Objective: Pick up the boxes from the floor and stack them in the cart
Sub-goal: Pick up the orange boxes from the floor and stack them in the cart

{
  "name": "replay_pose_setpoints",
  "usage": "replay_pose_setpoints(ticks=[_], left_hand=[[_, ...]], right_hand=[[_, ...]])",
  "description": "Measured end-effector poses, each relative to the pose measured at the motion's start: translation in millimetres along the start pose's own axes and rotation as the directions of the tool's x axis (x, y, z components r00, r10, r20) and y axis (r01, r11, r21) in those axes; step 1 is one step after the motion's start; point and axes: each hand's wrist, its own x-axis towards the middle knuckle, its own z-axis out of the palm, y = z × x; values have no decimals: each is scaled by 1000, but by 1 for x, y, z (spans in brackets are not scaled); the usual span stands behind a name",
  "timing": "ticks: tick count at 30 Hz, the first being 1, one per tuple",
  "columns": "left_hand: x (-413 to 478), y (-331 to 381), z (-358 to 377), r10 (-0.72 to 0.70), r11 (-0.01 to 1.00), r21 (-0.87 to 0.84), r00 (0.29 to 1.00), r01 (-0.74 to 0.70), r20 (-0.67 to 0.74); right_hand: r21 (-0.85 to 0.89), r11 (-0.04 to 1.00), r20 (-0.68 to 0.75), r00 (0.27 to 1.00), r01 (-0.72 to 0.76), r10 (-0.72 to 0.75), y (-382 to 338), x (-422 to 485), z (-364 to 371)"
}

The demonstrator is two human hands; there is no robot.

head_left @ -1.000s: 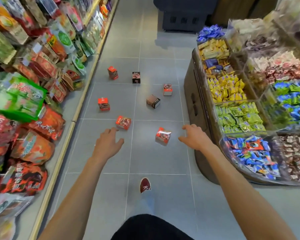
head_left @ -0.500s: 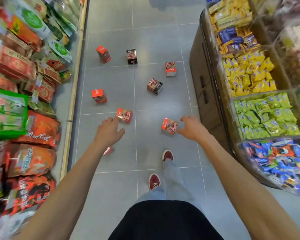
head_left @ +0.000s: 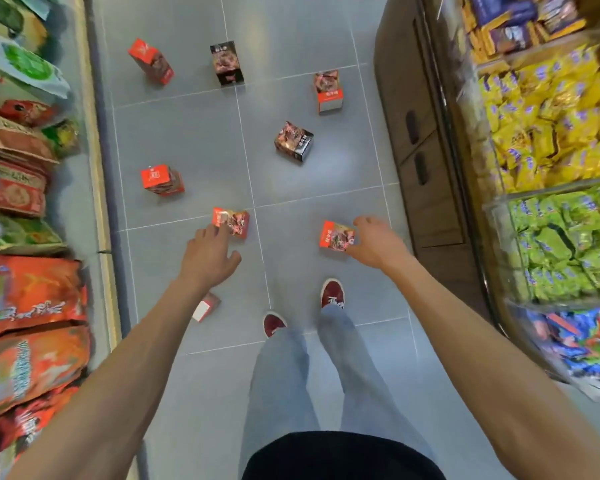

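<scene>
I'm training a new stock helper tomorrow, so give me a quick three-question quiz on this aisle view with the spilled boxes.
1. True or false: the left hand holds a box lifted off the floor.
2. The right-side box next to the right hand is mainly: A red, B blue, C green.
3. Which hand reaches toward the box by the tile crossing?
Key: 1 false; 2 A; 3 left.
</scene>
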Motion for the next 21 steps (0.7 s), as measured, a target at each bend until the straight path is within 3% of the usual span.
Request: replay_pose_setpoints(ticks=[6,12,21], left_hand=[[75,-39,58,31,999,24,996,-33,78],[181,-97,153,101,993,56,990,-107,98],[339,-185,299,258,922,259,955,-288,144]], right_hand=[[7,999,4,999,-49,49,-4,84,61],[-91,993,32,996,-76,80,15,187,169],[-216,974,-67,996,-68,54,80,344,309]])
